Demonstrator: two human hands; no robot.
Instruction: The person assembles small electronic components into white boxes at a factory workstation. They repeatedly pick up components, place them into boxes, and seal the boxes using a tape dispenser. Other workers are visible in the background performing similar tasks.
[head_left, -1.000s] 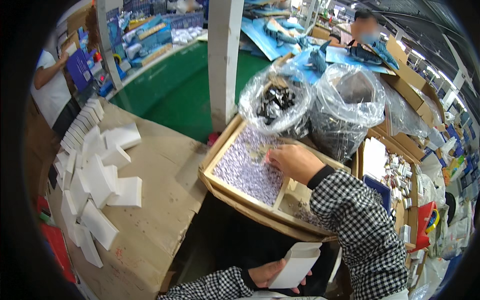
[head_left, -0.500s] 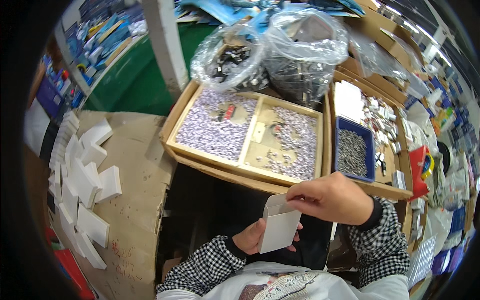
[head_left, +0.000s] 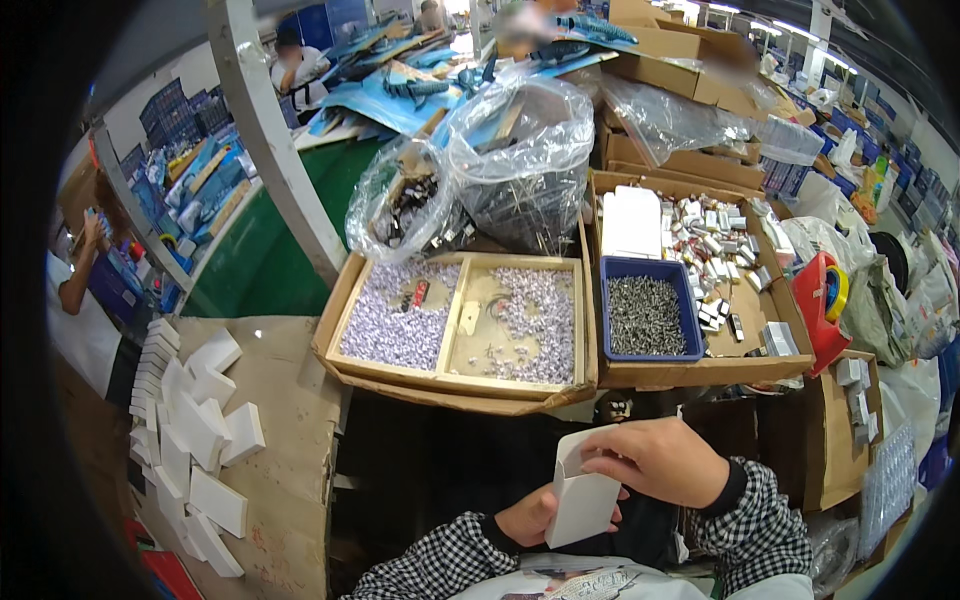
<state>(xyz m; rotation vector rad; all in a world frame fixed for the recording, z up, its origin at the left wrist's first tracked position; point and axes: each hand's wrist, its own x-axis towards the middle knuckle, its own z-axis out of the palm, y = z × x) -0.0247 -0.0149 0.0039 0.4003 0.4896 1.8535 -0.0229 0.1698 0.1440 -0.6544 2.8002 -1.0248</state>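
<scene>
Two hands grip one small white carton (head_left: pixel 583 492), near centre, close to the body. Long axis runs roughly upright, tilted slightly; open mouth points up and far, flap raised at left. Plain white card, unprinted faces (lower part shaded). Left hand (head_left: pixel 530 516) wraps it from below and behind, right hand (head_left: pixel 662 462) closed over its top right edge. Wooden tray (head_left: pixel 462 382) of small parts lies farther off.

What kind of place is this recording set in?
Probably a factory packing bench: a divided tray of tiny parts, stacked small white boxes and clear bags of parts. Both hands hold a white box.
</scene>
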